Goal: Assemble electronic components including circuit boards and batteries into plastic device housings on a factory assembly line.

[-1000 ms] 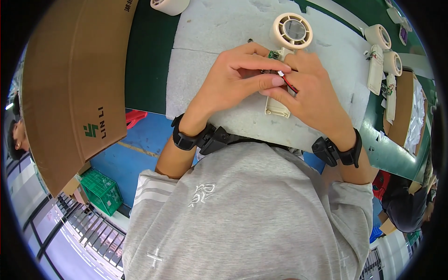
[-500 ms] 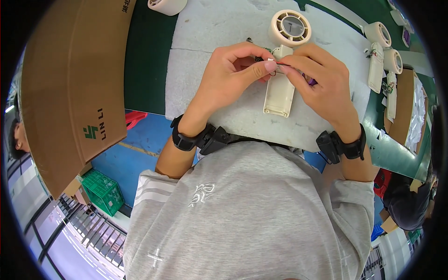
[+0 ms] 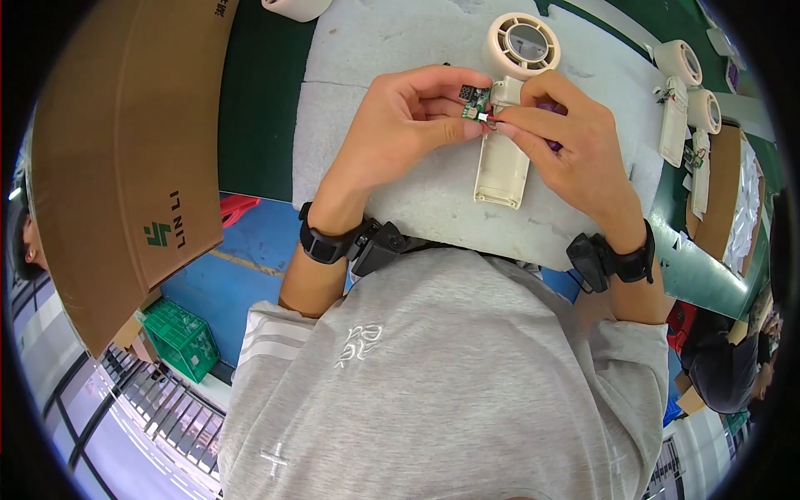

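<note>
Between the thumb and fingers of my left hand is a small green circuit board with a black part at its upper end. A white plug on red and black wires sits at the board's lower right edge. My right hand pinches those wires close to the plug; whether the plug is fully seated cannot be made out. A purple cylinder shows partly within my right hand. Below both hands lies a cream handheld fan: its open handle shell points toward me, its round head away.
A white foam sheet covers the green table here. At the right lie more fan heads with opened handles, near a carton. A large cardboard box stands at the left. Another person is at the lower right.
My left hand has turned, bringing the circuit board's face into view. The white plug, earlier between my fingertips, is now at the board's edge. The fan has shifted slightly.
</note>
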Action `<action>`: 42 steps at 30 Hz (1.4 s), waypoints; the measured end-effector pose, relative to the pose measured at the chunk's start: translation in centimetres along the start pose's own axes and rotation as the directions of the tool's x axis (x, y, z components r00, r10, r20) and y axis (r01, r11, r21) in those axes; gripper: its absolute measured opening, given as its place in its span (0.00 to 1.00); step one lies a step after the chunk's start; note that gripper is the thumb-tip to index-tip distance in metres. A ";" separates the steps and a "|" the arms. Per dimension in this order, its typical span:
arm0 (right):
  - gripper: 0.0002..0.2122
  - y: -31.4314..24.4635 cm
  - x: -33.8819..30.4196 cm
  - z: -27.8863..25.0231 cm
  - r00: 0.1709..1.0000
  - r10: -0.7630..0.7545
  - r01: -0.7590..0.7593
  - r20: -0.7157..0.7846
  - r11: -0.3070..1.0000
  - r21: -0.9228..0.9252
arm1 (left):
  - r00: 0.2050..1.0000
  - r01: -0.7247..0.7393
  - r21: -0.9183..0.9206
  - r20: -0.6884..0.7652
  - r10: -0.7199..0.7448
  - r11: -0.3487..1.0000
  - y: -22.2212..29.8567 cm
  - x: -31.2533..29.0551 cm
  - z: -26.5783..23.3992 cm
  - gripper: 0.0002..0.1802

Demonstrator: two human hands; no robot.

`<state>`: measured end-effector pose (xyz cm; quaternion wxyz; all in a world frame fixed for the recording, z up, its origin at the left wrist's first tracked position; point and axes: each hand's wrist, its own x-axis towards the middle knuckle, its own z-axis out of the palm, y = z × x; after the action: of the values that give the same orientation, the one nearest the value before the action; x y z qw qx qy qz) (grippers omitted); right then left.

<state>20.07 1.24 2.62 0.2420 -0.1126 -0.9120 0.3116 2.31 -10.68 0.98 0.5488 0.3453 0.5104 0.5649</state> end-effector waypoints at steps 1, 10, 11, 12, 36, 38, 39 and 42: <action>0.05 0.0 0.0 0.0 1.000 0.000 0.000 0.010 1.000 -0.011 | 1.000 0.000 0.000 -0.001 0.000 1.000 0.0 0.0 0.0 0.20; 0.06 0.0 -0.1 0.1 1.000 -0.008 0.010 0.018 0.997 -0.076 | 1.000 -0.018 0.043 -0.002 0.018 0.999 0.1 0.1 -0.3 0.21; 0.06 0.0 -0.1 0.2 1.000 -0.012 0.013 0.012 0.996 -0.083 | 1.000 -0.010 0.063 0.001 0.010 0.998 0.1 0.1 -0.4 0.22; 0.06 0.0 -0.1 0.2 1.000 -0.011 0.012 0.012 0.996 -0.083 | 1.000 -0.003 0.083 0.005 0.003 0.997 0.1 0.1 -0.4 0.23; 0.07 0.3 0.0 0.3 0.996 -0.088 0.084 -0.029 0.988 -0.133 | 1.000 0.022 -0.025 -0.008 -0.022 0.999 -0.2 0.4 -0.6 0.21; 0.07 0.2 -0.1 0.3 0.997 -0.075 0.073 -0.013 0.988 -0.133 | 1.000 0.008 -0.018 -0.019 -0.008 1.000 -0.1 0.3 -0.4 0.21; 0.07 0.2 -0.1 0.3 0.998 -0.068 0.067 -0.005 0.989 -0.134 | 1.000 -0.006 -0.011 -0.030 0.006 1.000 0.0 0.3 -0.2 0.20; 0.06 0.1 -0.1 0.1 0.999 -0.051 0.053 0.016 0.991 -0.127 | 0.998 -0.033 0.012 -0.045 0.034 0.999 0.1 0.2 -0.1 0.19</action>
<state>20.10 1.21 2.46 0.2364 -0.1021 -0.9341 0.2473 2.18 -10.50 1.05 0.5256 0.3442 0.5200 0.5787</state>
